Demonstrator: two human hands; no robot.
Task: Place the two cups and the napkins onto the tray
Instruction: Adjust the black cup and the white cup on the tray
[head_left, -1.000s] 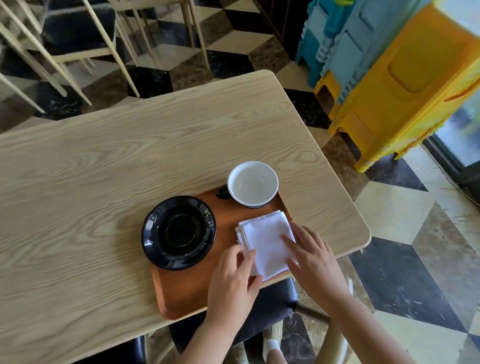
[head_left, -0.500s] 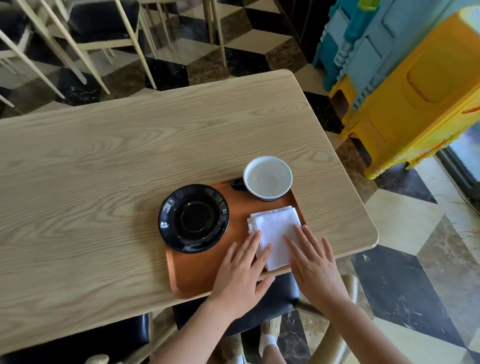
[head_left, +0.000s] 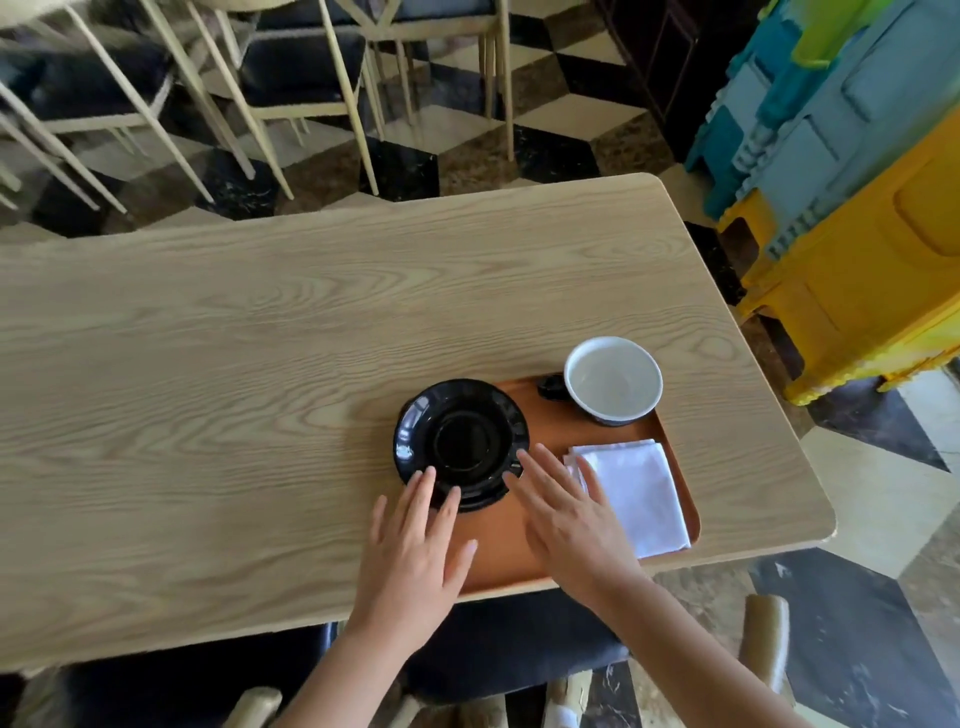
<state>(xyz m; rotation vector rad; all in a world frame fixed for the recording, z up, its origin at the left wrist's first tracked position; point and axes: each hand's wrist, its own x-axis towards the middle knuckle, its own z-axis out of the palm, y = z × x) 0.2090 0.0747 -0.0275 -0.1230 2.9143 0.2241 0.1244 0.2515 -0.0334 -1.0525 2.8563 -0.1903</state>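
Two hands lie nearest, fingers spread flat and holding nothing: the left hand (head_left: 415, 558) and right hand (head_left: 569, 525) flank the black cup (head_left: 461, 444), seemingly to centre it. It overhangs the tray (head_left: 524, 564)'s left edge. Right lie the napkins (head_left: 631, 496); farthest, the white cup (head_left: 613, 382).
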